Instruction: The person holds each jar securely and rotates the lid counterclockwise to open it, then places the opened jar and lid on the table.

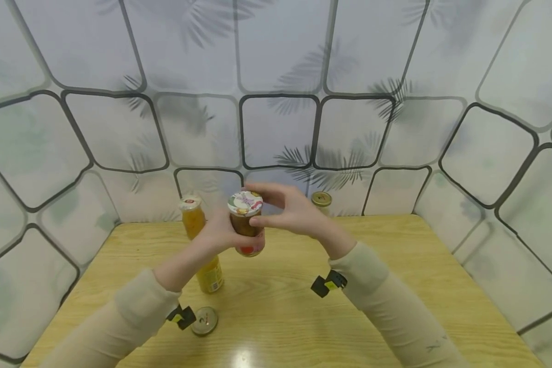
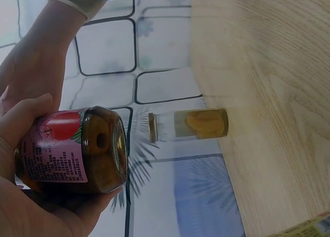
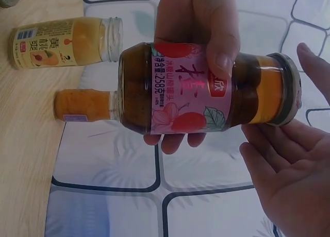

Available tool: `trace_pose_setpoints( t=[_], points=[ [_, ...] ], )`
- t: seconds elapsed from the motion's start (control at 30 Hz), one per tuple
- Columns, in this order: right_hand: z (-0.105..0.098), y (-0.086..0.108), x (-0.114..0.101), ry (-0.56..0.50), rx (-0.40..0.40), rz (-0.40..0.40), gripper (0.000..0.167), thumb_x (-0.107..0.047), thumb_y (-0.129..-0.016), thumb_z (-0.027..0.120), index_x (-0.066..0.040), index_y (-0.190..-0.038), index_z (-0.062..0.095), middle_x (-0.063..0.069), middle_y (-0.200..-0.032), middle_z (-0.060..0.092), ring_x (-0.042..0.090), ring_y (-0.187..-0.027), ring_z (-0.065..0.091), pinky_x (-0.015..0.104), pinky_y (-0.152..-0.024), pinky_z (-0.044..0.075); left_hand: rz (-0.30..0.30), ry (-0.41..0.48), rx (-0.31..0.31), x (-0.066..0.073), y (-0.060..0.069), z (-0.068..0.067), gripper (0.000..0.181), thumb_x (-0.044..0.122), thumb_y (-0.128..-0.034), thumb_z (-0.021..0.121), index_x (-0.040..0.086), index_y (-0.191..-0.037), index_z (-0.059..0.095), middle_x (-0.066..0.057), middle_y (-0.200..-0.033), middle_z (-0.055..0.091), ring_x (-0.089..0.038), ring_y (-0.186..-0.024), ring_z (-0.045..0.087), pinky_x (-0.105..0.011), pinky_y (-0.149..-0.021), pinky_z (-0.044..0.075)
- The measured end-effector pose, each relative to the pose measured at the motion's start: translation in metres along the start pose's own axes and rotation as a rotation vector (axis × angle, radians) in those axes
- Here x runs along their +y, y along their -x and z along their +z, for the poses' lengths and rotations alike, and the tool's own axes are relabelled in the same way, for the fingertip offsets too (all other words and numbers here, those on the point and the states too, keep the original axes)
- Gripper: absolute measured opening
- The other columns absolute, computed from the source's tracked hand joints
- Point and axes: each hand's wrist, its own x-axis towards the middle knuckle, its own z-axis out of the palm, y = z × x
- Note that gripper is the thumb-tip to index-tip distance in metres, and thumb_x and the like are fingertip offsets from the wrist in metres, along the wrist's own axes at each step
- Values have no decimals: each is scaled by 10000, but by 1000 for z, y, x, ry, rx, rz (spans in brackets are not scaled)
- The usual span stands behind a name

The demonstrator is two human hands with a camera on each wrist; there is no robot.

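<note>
My left hand (image 1: pixel 221 231) grips a glass jar of dark fruit with a pink label (image 3: pixel 191 90), held up above the table. Its printed white lid (image 1: pixel 245 203) is on and faces up in the head view. Around that lid my right hand (image 1: pixel 299 212) is spread, thumb on the near side and fingers on the far side. In the right wrist view, the right fingers (image 3: pixel 289 165) look straight and parted beside the lid; whether they touch it I cannot tell. The left wrist view shows the back of the label and the jar's base.
A yellow peach jar (image 3: pixel 62 44) with an uncovered mouth stands on the left of the wooden table (image 1: pixel 299 317). Behind it is an orange jar (image 1: pixel 193 221) with a white lid. A loose lid (image 1: pixel 205 321) lies nearer. A gold-lidded jar (image 2: pixel 191 124) stands at the back right.
</note>
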Motion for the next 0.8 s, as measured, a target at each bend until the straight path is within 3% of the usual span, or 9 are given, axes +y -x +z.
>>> trace_pose_setpoints(
  t=[0.27, 0.43, 0.57, 0.8],
  points=[
    [13, -2, 2, -32, 114, 99, 580, -32, -917, 817, -19, -1463, 620, 177, -1483, 641, 326, -1358, 642, 407, -1111, 552, -41, -29, -1, -2, -1, 9, 642, 138, -840, 890, -40, -1375, 583, -241, -1326, 684, -340, -1173, 679, -421, -973, 597],
    [16, -2, 4, -52, 129, 142, 563, -43, -901, 838, -13, -1430, 647, 177, -1399, 696, 302, -1239, 709, 321, -973, 595, -18, -36, 3, -6, -1, 13, 630, 137, -840, 892, -32, -1366, 591, -229, -1326, 689, -337, -1177, 681, -435, -989, 597],
    [18, -2, 7, -31, 133, 157, 592, -68, -859, 886, -39, -1411, 673, 168, -1353, 722, 243, -1143, 735, 270, -887, 600, 8, -59, -9, -8, 1, 14, 558, 131, -830, 899, -30, -1301, 647, -214, -1255, 734, -285, -1081, 708, -378, -891, 615],
    [21, -1, 9, -45, 146, 145, 563, -75, -856, 892, -57, -1384, 698, 157, -1326, 734, 203, -1083, 745, 271, -851, 608, 43, -58, -14, -9, 0, 15, 554, 163, -832, 897, -9, -1296, 647, -193, -1239, 738, -240, -1047, 706, -332, -870, 608]
  ],
)
